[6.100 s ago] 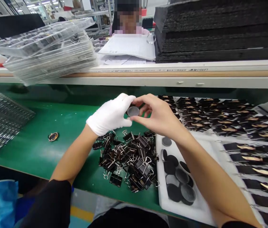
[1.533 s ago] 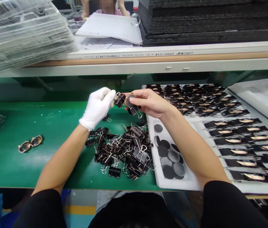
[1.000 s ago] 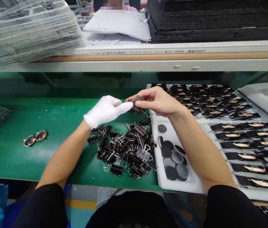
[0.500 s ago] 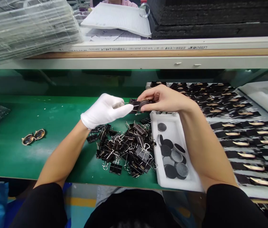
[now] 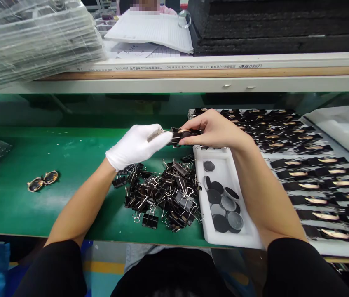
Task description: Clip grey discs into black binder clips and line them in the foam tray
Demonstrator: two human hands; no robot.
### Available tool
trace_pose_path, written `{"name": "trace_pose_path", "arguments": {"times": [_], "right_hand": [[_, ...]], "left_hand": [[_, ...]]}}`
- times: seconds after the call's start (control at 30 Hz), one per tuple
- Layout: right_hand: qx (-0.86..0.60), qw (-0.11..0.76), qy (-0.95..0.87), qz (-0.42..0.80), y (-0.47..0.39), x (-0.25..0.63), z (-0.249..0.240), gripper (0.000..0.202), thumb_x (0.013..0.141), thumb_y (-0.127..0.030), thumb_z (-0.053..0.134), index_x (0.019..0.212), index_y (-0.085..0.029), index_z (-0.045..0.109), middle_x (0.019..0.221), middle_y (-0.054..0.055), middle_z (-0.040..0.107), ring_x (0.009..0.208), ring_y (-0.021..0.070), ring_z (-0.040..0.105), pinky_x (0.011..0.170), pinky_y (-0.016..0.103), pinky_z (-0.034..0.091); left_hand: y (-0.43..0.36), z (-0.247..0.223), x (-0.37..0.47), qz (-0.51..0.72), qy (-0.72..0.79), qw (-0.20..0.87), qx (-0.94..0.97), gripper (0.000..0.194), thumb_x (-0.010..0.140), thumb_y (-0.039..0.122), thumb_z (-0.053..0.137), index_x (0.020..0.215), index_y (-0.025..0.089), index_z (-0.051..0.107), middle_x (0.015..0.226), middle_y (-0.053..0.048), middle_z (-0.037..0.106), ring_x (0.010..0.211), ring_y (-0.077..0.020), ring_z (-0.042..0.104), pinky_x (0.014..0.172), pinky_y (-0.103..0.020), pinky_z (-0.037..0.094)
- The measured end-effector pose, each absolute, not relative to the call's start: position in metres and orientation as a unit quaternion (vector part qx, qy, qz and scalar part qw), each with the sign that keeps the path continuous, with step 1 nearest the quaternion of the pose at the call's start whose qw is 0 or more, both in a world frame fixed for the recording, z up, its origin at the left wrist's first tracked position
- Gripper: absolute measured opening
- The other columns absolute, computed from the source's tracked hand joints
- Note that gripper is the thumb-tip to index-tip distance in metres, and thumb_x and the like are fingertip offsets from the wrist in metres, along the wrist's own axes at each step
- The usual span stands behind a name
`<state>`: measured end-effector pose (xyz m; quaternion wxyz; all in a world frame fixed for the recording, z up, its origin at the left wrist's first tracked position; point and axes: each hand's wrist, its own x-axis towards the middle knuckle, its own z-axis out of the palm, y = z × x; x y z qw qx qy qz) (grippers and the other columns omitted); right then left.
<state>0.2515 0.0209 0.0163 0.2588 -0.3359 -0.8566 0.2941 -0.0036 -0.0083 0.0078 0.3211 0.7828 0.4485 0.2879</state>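
So in the head view, the only one here, everything's happening out in front of the person, above the middle of the green counter (image 5: 78, 159). The gloved left hand (image 5: 143, 142) has its thumb and fingers nearly together around the wire-handle end of a black binder clip (image 5: 176, 137), with the clip's body poking out past the thumb tip toward the other hand. The bare right hand (image 5: 213, 130) comes in from the opposite side, thumb and forefinger in a narrow pinch on a dark clamped piece (image 5: 189, 133) with a sliver of tan showing. The relation that matters, I'd say: clip and piece sit end to end, long axis running side to side, roughly parallel to the counter's near edge. The clip lies right off the left fingertips, so that hand is nearer to it, and its far end meets the piece at the right fingertips. Whether its mouth is actually spread I can't tell, too dark. Just nearer the edge is a heap of loose clips (image 5: 165, 196), touching or almost touching the left wall of the white foam tray (image 5: 207, 233) with round discs (image 5: 220, 222) in it. Rows of clipped pieces (image 5: 308, 186) fill the counter's right end, and two joined rings (image 5: 43, 181) lie toward its left end.
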Motion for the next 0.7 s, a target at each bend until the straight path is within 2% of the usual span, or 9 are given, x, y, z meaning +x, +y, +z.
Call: {"name": "trace_pose_path", "arguments": {"times": [0.07, 0.13, 0.23, 0.3, 0.43, 0.5, 0.57, 0.63, 0.7], "right_hand": [[-0.332, 0.304, -0.878, 0.162, 0.017, 0.246, 0.014, 0.024, 0.094, -0.044, 0.075, 0.097, -0.023, 0.085, 0.090, 0.004, 0.083, 0.078, 0.0212, 0.071, 0.072, 0.037, 0.045], [-0.319, 0.333, -0.887, 0.023, 0.014, 0.238, 0.010, 0.021, 0.102, -0.038, 0.067, 0.102, -0.026, 0.084, 0.099, 0.003, 0.085, 0.089, 0.0234, 0.075, 0.081, 0.042, 0.045], [-0.295, 0.345, -0.886, -0.097, 0.011, 0.226, 0.006, 0.022, 0.107, -0.035, 0.060, 0.111, -0.030, 0.081, 0.115, 0.003, 0.084, 0.106, 0.0265, 0.077, 0.090, 0.048, 0.045], [-0.290, 0.350, -0.884, -0.107, 0.011, 0.222, 0.007, 0.026, 0.105, -0.042, 0.064, 0.123, -0.031, 0.078, 0.127, 0.006, 0.081, 0.116, 0.0294, 0.075, 0.096, 0.051, 0.046], [-0.335, 0.371, -0.864, 0.067, 0.011, 0.225, 0.020, 0.094, 0.077, -0.071, 0.085, 0.155, -0.027, 0.057, 0.154, 0.015, 0.064, 0.125, 0.0357, 0.070, 0.098, 0.053, 0.055], [-0.370, 0.350, -0.832, 0.219, 0.008, 0.229, 0.026, 0.096, 0.071, -0.071, 0.088, 0.151, -0.024, 0.061, 0.139, 0.015, 0.073, 0.111, 0.0326, 0.074, 0.088, 0.047, 0.060], [-0.408, 0.311, -0.791, 0.333, 0.001, 0.232, 0.030, 0.069, 0.075, -0.064, 0.087, 0.126, -0.019, 0.076, 0.105, 0.011, 0.082, 0.088, 0.0269, 0.075, 0.073, 0.039, 0.059], [-0.439, 0.298, -0.754, 0.387, -0.009, 0.232, 0.029, 0.047, 0.077, -0.056, 0.086, 0.102, -0.017, 0.081, 0.079, 0.007, 0.078, 0.071, 0.0219, 0.070, 0.060, 0.033, 0.051], [-0.451, 0.319, -0.729, 0.404, -0.020, 0.233, 0.025, 0.039, 0.075, -0.050, 0.087, 0.095, -0.017, 0.082, 0.070, 0.004, 0.075, 0.063, 0.0189, 0.066, 0.054, 0.030, 0.044]], "left_hand": [[-0.005, 0.007, -0.003, 0.309, 0.477, 0.429, 0.702, 0.062, 0.102, 0.071, 0.042, 0.081, 0.018, 0.065, 0.069, -0.005, 0.069, 0.056, -0.0136, 0.062, 0.053, -0.026, 0.044], [-0.004, 0.009, -0.002, 0.310, 0.496, 0.512, 0.629, 0.072, 0.100, 0.080, 0.034, 0.080, 0.018, 0.066, 0.063, -0.007, 0.068, 0.048, -0.0135, 0.060, 0.045, -0.025, 0.039], [-0.007, 0.016, -0.005, 0.310, 0.492, 0.521, 0.625, 0.069, 0.100, 0.076, 0.047, 0.063, 0.018, 0.056, 0.053, -0.004, 0.059, 0.042, -0.0085, 0.049, 0.044, -0.023, 0.037], [-0.010, 0.021, -0.008, 0.350, 0.471, 0.487, 0.647, 0.062, 0.100, 0.067, 0.057, 0.062, 0.018, 0.053, 0.053, -0.001, 0.058, 0.044, -0.0072, 0.049, 0.047, -0.022, 0.040], [-0.013, 0.026, -0.016, 0.402, 0.421, 0.417, 0.698, 0.047, 0.100, 0.059, 0.062, 0.077, 0.019, 0.060, 0.066, 0.001, 0.064, 0.055, -0.0087, 0.059, 0.056, -0.021, 0.048], [-0.013, 0.026, -0.018, 0.391, 0.413, 0.388, 0.726, 0.043, 0.102, 0.056, 0.059, 0.081, 0.019, 0.061, 0.068, 0.001, 0.065, 0.058, -0.0097, 0.061, 0.059, -0.022, 0.049], [-0.014, 0.026, -0.017, 0.362, 0.406, 0.362, 0.757, 0.041, 0.103, 0.053, 0.057, 0.081, 0.019, 0.062, 0.067, 0.001, 0.064, 0.059, -0.0107, 0.061, 0.059, -0.023, 0.047], [-0.016, 0.027, -0.015, 0.329, 0.396, 0.333, 0.790, 0.042, 0.103, 0.051, 0.056, 0.078, 0.019, 0.061, 0.065, 0.002, 0.061, 0.059, -0.0108, 0.058, 0.059, -0.024, 0.044], [-0.019, 0.029, -0.013, 0.304, 0.387, 0.313, 0.812, 0.042, 0.103, 0.050, 0.056, 0.075, 0.019, 0.060, 0.064, 0.003, 0.059, 0.058, -0.0106, 0.054, 0.059, -0.025, 0.041]]}}
